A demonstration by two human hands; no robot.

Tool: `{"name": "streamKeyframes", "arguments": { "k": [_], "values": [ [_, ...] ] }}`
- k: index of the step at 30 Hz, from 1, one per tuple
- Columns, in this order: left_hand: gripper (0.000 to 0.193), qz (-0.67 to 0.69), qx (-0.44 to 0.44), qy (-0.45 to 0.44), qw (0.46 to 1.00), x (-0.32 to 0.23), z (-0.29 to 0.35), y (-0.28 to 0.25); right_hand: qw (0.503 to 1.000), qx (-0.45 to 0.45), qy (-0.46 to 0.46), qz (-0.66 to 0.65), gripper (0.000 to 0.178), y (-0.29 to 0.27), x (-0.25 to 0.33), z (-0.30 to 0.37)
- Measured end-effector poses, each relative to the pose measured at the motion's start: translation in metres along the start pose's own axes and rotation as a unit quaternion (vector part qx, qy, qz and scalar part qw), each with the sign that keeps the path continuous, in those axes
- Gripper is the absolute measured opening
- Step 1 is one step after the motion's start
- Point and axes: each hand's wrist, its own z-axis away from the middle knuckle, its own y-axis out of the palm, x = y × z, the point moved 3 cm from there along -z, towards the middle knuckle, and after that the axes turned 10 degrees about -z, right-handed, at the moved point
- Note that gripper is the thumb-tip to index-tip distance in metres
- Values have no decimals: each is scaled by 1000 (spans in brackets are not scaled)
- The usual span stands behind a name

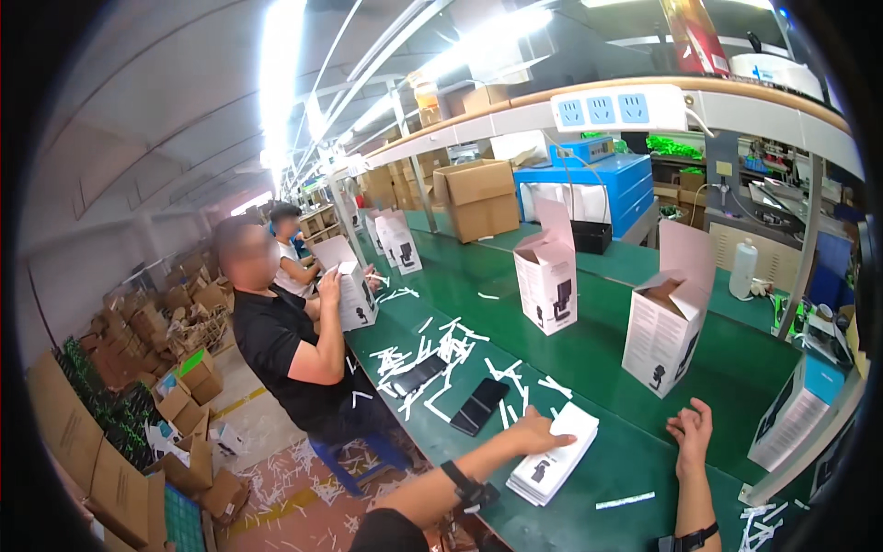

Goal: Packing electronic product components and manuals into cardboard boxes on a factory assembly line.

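Observation:
At the near edge of the green table lies a stack of white printed leaflets (554, 469). My left hand (541, 436) grips the upper left side of this stack, its thumb over the top sheet. My right hand (692, 431) is raised to the right of the stack, fingers loosely bent and apart, with nothing in it. Just beyond it stands an upright white box (660, 342) with its top flaps raised. A second white box (548, 287), also with raised flaps, is farther off to the left.
A black phone (480, 406) and scattered white paper strips (441, 348) lie left of the leaflets on the table (460, 308). A person (285, 322) on the left handles another white box (357, 299). A boxed item (798, 414) stands at the right beside a metal post.

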Motion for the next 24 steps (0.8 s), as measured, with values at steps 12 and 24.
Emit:
{"name": "streamKeyframes", "arguments": {
  "k": [12,24],
  "values": [
    [57,503,-51,86,858,59,-2,34,967,53,-129,215,72,22,82,-36],
    [35,518,-169,81,834,56,7,20,948,104,-134,268,139,58,30,-141]
  ]
}}
